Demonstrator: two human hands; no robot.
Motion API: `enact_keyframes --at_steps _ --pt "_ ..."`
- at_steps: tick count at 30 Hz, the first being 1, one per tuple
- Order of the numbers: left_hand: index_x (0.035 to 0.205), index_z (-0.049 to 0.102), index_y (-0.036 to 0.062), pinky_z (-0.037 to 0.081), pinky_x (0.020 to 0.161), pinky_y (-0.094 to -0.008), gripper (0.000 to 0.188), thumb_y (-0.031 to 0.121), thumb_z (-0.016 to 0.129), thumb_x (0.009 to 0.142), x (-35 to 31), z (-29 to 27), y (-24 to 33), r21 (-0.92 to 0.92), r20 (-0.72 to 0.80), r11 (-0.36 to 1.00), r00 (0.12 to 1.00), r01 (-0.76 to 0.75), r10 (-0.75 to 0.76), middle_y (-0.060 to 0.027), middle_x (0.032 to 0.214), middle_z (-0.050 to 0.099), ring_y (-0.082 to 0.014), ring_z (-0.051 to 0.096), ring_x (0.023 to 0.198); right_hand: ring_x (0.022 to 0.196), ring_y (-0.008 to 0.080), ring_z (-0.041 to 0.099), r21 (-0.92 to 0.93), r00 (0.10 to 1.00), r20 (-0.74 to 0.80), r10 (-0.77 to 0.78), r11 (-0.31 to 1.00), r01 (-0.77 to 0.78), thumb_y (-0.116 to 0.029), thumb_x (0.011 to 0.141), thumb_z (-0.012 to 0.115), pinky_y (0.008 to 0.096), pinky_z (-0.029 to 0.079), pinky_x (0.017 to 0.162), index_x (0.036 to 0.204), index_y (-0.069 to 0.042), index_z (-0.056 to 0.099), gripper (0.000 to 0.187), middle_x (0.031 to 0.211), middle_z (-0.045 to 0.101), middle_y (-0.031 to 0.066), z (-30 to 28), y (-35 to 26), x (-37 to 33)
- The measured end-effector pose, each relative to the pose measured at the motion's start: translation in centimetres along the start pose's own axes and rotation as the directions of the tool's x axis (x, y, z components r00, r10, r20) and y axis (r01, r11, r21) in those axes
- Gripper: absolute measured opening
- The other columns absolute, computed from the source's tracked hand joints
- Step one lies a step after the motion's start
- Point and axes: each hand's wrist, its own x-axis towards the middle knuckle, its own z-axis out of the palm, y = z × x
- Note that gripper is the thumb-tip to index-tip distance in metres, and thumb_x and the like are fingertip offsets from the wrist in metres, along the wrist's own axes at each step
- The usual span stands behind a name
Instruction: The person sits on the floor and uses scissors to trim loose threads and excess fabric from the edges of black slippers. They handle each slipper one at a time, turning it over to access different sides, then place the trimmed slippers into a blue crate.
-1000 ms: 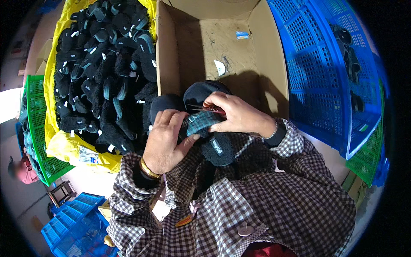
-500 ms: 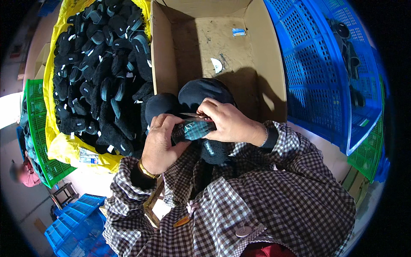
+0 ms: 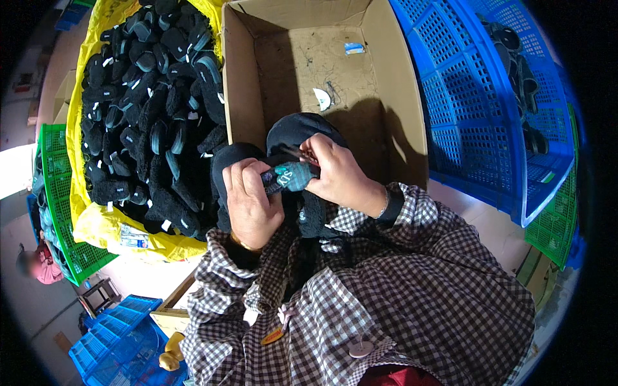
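Observation:
My left hand (image 3: 250, 199) is closed on a dark slipper (image 3: 293, 177) with a teal plaid inside and pale lettering. My right hand (image 3: 341, 172) pinches the slipper's other end. Between its fingers is a pair of small scissors (image 3: 304, 154), with the blades blurred and partly hidden. Both hands hold the slipper above my lap, close to my dark-clad knees (image 3: 302, 132). Just below it, a fuzzy black slipper (image 3: 313, 215) with a small light label rests against my checked clothing.
A yellow sack (image 3: 87, 212) at left is heaped with black slippers (image 3: 151, 116). Ahead stands a cardboard box (image 3: 393, 83) with scraps on its bottom. Blue crates (image 3: 467, 109) line the right; a green crate (image 3: 58, 193) stands left. Another person (image 3: 44, 265) is at far left.
The slipper has turned and risen slightly between my hands. My left hand has shifted right and up, and the scissor blades have swung away from the plaid part.

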Motion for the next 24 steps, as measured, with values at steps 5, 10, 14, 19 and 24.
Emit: enact_keyframes --at_steps 5,10,14,19,24 --pt "0.103 0.049 -0.0021 0.041 0.087 -0.0448 0.047 -0.008 0.06 0.058 0.9 2.0 0.2 0.038 -0.182 0.999 0.983 0.005 0.002 -0.0204 0.102 0.052 -0.039 0.049 0.097 0.089 0.031 0.065 0.133 0.957 -0.277 0.09 0.99 -0.055 -0.007 0.072 0.074 0.0349 0.054 0.075 0.103 0.003 0.048 0.042 0.098 0.057 0.0172 2.1 0.5 0.2" --pt "0.098 0.047 -0.0017 0.042 0.081 -0.044 0.042 -0.005 0.062 0.058 1.9 3.9 -1.1 0.083 -0.33 0.994 0.943 0.071 -0.04 -0.018 0.093 0.05 -0.0373 0.05 0.091 0.084 0.0349 0.062 -0.135 0.952 -0.279 -0.126 0.987 0.091 -0.004 0.076 0.07 0.0378 0.055 0.072 0.099 0.0 0.05 0.032 0.101 0.05 0.0176 2.1 -0.7 0.6" --pt "0.1 0.049 0.0043 0.047 0.075 -0.0425 0.04 0.007 0.07 0.066 3.5 5.1 -2.1 0.093 -0.439 0.981 0.892 0.168 -0.111 -0.0143 0.093 0.052 -0.0348 0.055 0.088 0.077 0.0328 0.061 -0.306 0.966 -0.164 -0.2 0.941 0.143 -0.009 0.076 0.071 0.0404 0.053 0.06 0.097 -0.004 0.051 0.029 0.095 0.052 0.0145 1.3 -2.3 0.7" --pt "0.113 0.054 0.0038 0.047 0.086 -0.0425 0.045 0.004 0.066 0.07 3.8 2.9 -1.3 0.186 -0.293 0.98 0.956 0.074 -0.016 -0.0153 0.108 0.056 -0.0361 0.055 0.1 0.068 0.0334 0.061 -0.277 0.992 -0.075 -0.097 0.958 0.073 -0.015 0.076 0.069 0.0419 0.051 0.056 0.095 -0.005 0.05 0.029 0.085 0.055 0.0136 0.5 -2.6 1.2" --pt "0.121 0.054 0.0001 0.044 0.094 -0.0415 0.054 0.0 0.068 0.069 1.3 2.8 -0.8 0.089 -0.222 0.995 0.975 0.034 -0.014 -0.0179 0.116 0.057 -0.0354 0.054 0.11 0.07 0.0334 0.063 -0.261 0.983 -0.104 -0.152 0.958 0.12 -0.016 0.077 0.068 0.0416 0.051 0.056 0.094 -0.004 0.049 0.028 0.087 0.056 0.0146 1.1 -2.7 1.0"
